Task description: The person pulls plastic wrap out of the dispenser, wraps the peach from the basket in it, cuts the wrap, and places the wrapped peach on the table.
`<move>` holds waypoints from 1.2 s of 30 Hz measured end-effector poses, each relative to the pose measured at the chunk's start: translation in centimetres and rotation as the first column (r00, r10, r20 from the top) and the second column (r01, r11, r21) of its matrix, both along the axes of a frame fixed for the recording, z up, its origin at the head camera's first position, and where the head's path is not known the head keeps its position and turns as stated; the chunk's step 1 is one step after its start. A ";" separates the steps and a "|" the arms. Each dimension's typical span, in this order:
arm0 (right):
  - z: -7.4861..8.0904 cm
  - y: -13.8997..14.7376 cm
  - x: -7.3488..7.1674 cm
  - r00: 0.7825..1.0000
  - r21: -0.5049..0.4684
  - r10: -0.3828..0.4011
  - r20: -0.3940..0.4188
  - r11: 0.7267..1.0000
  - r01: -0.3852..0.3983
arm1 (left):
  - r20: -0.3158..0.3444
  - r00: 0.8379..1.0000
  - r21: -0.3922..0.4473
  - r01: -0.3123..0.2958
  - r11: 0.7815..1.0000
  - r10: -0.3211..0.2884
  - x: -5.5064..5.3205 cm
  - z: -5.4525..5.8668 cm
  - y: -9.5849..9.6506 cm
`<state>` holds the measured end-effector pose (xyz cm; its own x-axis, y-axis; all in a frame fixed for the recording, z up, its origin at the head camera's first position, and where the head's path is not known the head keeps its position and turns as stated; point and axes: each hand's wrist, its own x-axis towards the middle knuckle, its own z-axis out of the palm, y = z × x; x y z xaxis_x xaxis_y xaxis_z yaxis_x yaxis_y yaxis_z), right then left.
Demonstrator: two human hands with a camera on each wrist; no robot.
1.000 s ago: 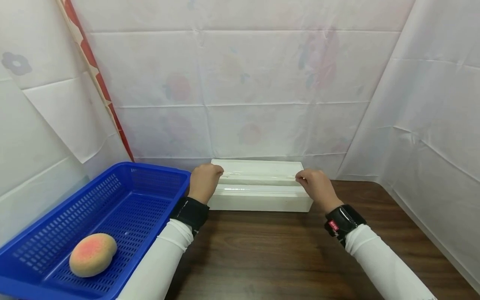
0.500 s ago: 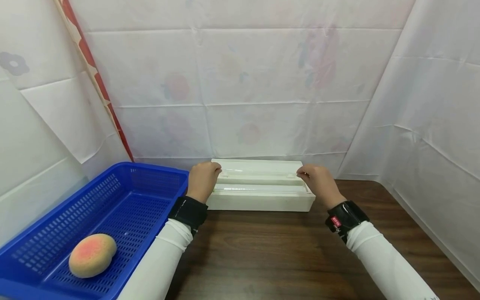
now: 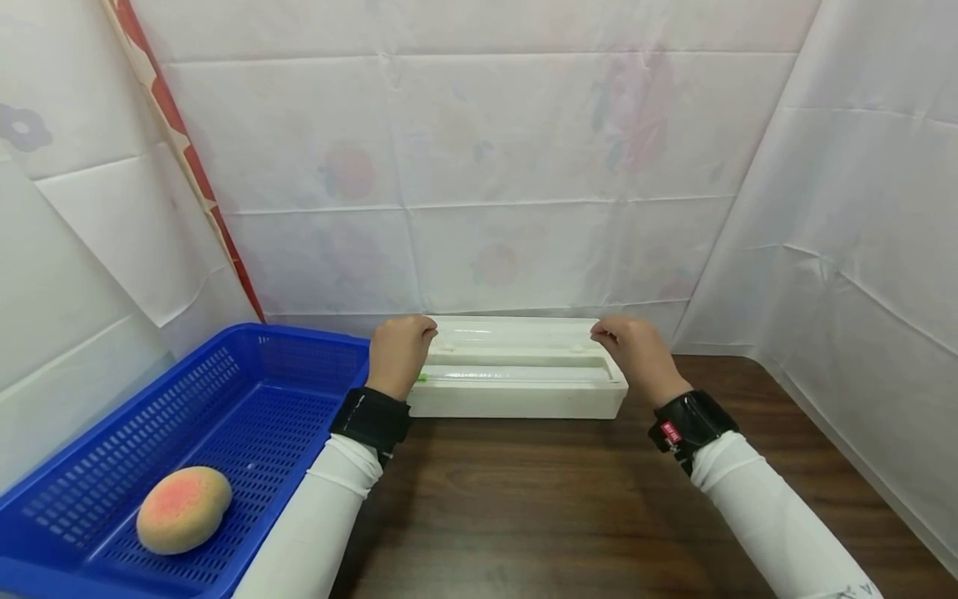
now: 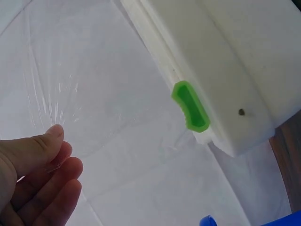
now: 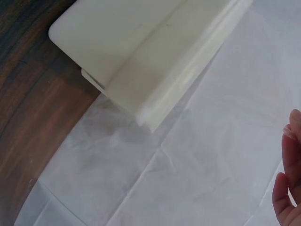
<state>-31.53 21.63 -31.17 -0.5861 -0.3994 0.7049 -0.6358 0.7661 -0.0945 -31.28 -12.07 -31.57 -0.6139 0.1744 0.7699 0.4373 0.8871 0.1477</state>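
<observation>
Brown wood-grain desk (image 3: 516, 507) carries everything. Blue perforated plastic basket (image 3: 314, 334) sits on the person's left; its long axis slants from near left toward the back.

White oblong plastic dispenser box (image 3: 516, 404) lies at the back of the desk, just before the hanging sheet, to the right of the basket. Long axis runs left to right, with one long side toward the person; a clear roll (image 3: 516, 374) lies in its trough, parallel to that axis.

Thin transparent plastic film (image 4: 56, 101): pleats fan away from the left fingertips. Its outline over the box is nearly invisible from the head view, so the span between the hands is inferred.

Hands: left hand (image 3: 400, 356) pinches the film between thumb and finger; right hand (image 3: 636, 353) is pinched likewise, with a scrap of film showing at its fingertips in the right wrist view.

Technique, judged: hold both corners level, tension equal, and pull square to the roll; the bunching at the left suggests a wider, flatter grip there.

Pinkish-yellow rounded peach-like object (image 3: 185, 509) rests in the basket. Smallest: bright green plastic end piece (image 4: 193, 108), at the box's left end.
</observation>
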 end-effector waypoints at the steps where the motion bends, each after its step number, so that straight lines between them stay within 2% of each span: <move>1: 0.1 0.0 0.0 1.000 -0.001 0.004 -0.004 1.000 -0.004 | -0.001 1.000 0.006 -0.001 1.000 0.001 0.0 0.1 0.0; 12: 1.1 -0.3 0.2 1.000 -0.018 0.009 -0.020 1.000 -0.009 | -0.014 1.000 0.024 0.008 1.000 -0.008 0.2 1.0 -0.2; 25: 1.7 0.0 0.1 0.995 -0.012 0.028 -0.098 1.000 -0.029 | -0.057 0.998 0.028 0.029 0.999 -0.027 0.8 2.2 -0.1; 36: 2.3 0.2 -0.1 0.992 -0.017 0.027 -0.126 0.999 -0.030 | -0.072 0.997 0.037 0.029 0.999 -0.026 0.9 3.0 0.1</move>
